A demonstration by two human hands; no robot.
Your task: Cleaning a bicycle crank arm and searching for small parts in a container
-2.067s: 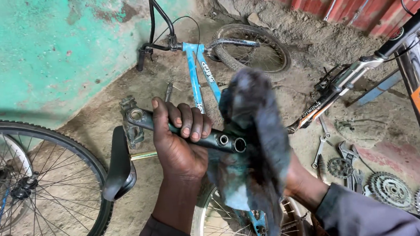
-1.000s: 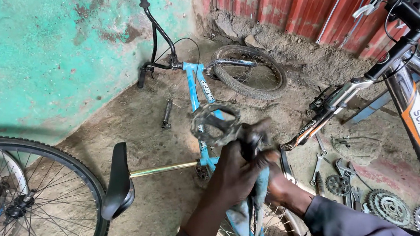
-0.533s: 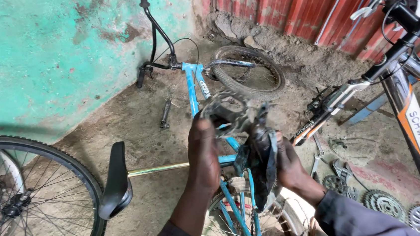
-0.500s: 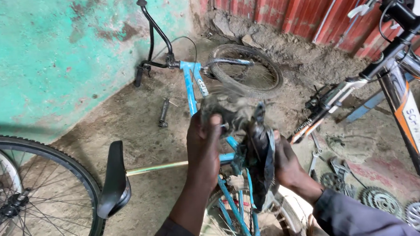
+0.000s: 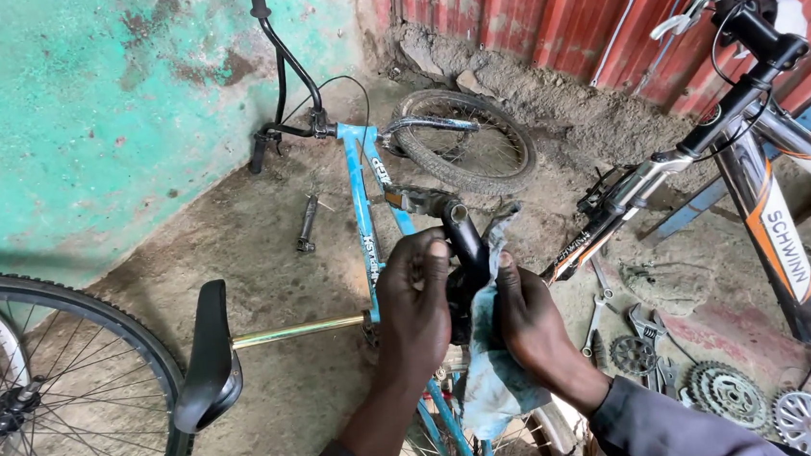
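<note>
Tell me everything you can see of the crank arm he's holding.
The crank arm is black metal, grimy, angled up and away from the camera above the blue frame, with a pedal at its far end. The left hand grips its near end; the right hand presses a dirty blue rag against it.

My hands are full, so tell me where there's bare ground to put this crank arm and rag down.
Bare dirt lies between the black saddle, the blue frame and the green wall; only a small dark part lies there. To the right it is crowded: wrenches and sprockets lie under the second bicycle.
</note>
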